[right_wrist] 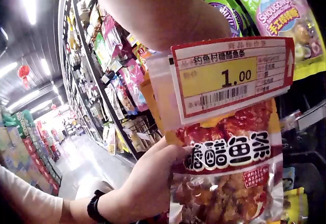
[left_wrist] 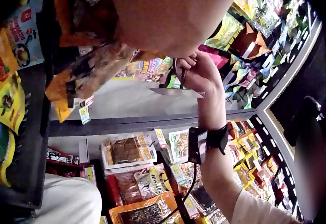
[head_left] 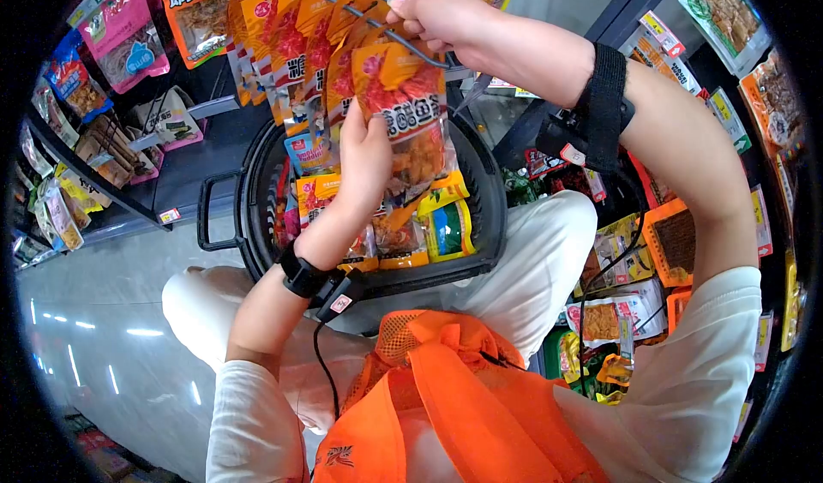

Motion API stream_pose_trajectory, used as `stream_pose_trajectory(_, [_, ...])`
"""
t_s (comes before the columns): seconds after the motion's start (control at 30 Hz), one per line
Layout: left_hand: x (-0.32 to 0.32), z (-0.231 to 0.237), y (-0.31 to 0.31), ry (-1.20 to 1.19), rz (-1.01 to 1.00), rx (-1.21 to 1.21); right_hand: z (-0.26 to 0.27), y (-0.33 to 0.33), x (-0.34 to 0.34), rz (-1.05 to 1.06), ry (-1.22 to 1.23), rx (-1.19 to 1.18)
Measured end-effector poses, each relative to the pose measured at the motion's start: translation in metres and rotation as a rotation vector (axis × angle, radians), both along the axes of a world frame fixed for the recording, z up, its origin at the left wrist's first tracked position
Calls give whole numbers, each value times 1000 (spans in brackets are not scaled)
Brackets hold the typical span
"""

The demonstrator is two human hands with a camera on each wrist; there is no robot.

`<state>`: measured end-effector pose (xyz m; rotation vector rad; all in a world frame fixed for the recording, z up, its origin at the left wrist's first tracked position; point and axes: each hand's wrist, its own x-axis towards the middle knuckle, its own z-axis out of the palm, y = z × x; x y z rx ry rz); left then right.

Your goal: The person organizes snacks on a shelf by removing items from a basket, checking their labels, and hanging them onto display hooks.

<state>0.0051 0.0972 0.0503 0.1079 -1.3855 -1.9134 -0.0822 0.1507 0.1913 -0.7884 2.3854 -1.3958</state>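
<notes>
My left hand (head_left: 367, 153) grips the edge of an orange snack pouch (head_left: 411, 106) with a clear lower window, at the front of a row of like pouches (head_left: 291, 42) hanging from a metal display hook (head_left: 377, 24). In the right wrist view the thumb of that hand lies on the pouch front. My right hand (head_left: 450, 16) holds the display hook near its outer end, fingers curled round the wire. A price tag (right_wrist: 232, 78) reading 1.00 overlaps the pouch top in the right wrist view. Below stands a black basket (head_left: 493, 243) with several snack packets (head_left: 399, 239) inside.
Shelves with hanging bags (head_left: 129, 33) rise at left. More packets (head_left: 669, 243) lie on sloped shelving at right, beside the person's bent knee (head_left: 557, 234). The basket handle (head_left: 210, 213) sticks out left over the grey floor (head_left: 103, 337). Cables run from both wrist cameras.
</notes>
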Motion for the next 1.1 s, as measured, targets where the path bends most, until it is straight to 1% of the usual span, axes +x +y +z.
stream_pose_trajectory(0.07, [7,3,6,-72,-99,-65,-1,0,-2,-3,11,-1])
stream_pose_trajectory(0.1, [11,6,7,-168,-145,-4,-2,0,-4,-6,23,0])
stream_pose_trajectory(0.13, [10,4,8,-172,-145,-8,-4,0,-6,-7,20,-4])
stream_pose_trajectory(0.2, [9,0,11,-66,-72,-211,-8,1,-10,-38,42,-75])
stream_pose_trajectory(0.23, [17,5,14,-171,-117,-163,-13,-2,-15,-42,37,-79])
stream_pose_trajectory(0.27, [15,0,14,-173,-118,-167,-18,-6,-21,-87,72,-86])
stream_pose_trajectory(0.33, [11,-9,14,-52,73,-401,-15,-5,-20,-136,109,-94])
stream_pose_trajectory(0.4, [14,-16,14,-78,54,-416,-10,4,-18,-81,23,-146])
stream_pose_trajectory(0.47, [12,-22,16,-42,101,-432,-10,6,-17,-92,18,-168])
stream_pose_trajectory(0.5, [16,-18,17,-43,100,-433,-12,5,-18,-100,14,-185])
stream_pose_trajectory(0.57, [24,-7,20,0,151,-534,-23,-1,-24,-130,34,-203])
stream_pose_trajectory(0.6, [24,-7,20,-1,150,-534,-24,-4,-23,-157,66,-213])
stream_pose_trajectory(0.67, [26,-8,17,-8,75,-544,-25,-8,-22,-186,35,-222])
stream_pose_trajectory(0.7, [26,-7,17,-9,75,-545,-24,-8,-20,-214,13,-225])
stream_pose_trajectory(0.73, [27,-5,16,-35,83,-518,-23,-7,-18,-213,9,-228])
stream_pose_trajectory(0.8, [28,-3,16,-59,93,-489,-21,-2,-13,-143,-11,-284])
stream_pose_trajectory(0.9, [25,-3,12,-82,175,-522,-21,-3,-5,-116,-59,-251])
stream_pose_trajectory(1.0, [19,-9,9,-17,231,-546,-21,-6,-7,-110,-12,-220])
stream_pose_trajectory(1.1, [15,-14,5,-17,269,-571,-20,-7,-6,-101,-18,-213])
